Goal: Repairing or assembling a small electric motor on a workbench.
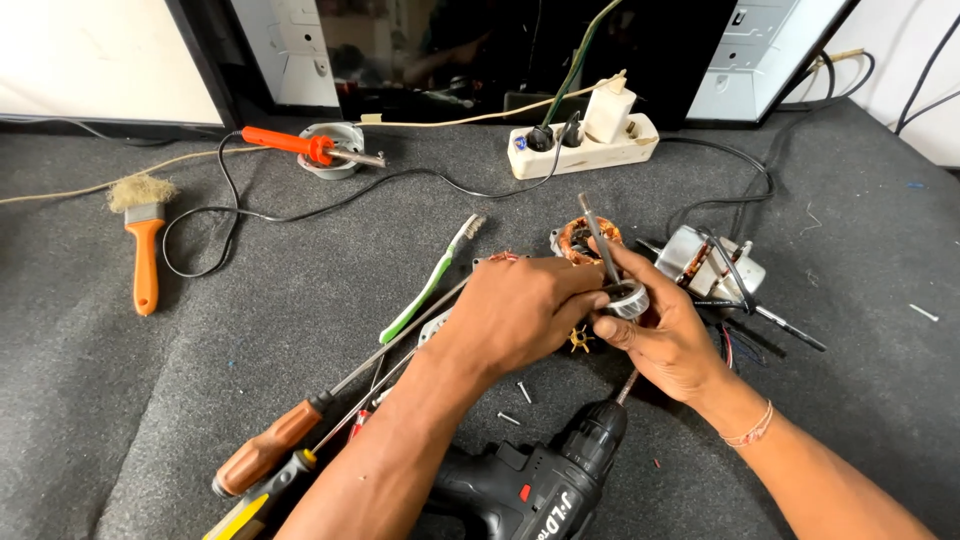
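Grey felt covers the workbench (120, 400), strewn with tools. Both hands meet over it: the right hand (665, 335) pinches a small silvery ring-shaped part (630, 298) between thumb and fingertips, a thin metal shaft (598, 240) rising from it. The left hand (525, 310) closes around the same part from the other side. Just behind lies a copper-wound stator (578, 238); a black cordless drill (540, 480) rests below the wrists, screwdrivers (290, 440) farther left.

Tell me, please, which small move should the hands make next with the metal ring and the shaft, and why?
Probably slide the metal ring further down the shaft. Both the left hand and the right hand pinch the ring, which sits around the shaft just above the copper-wound motor part.
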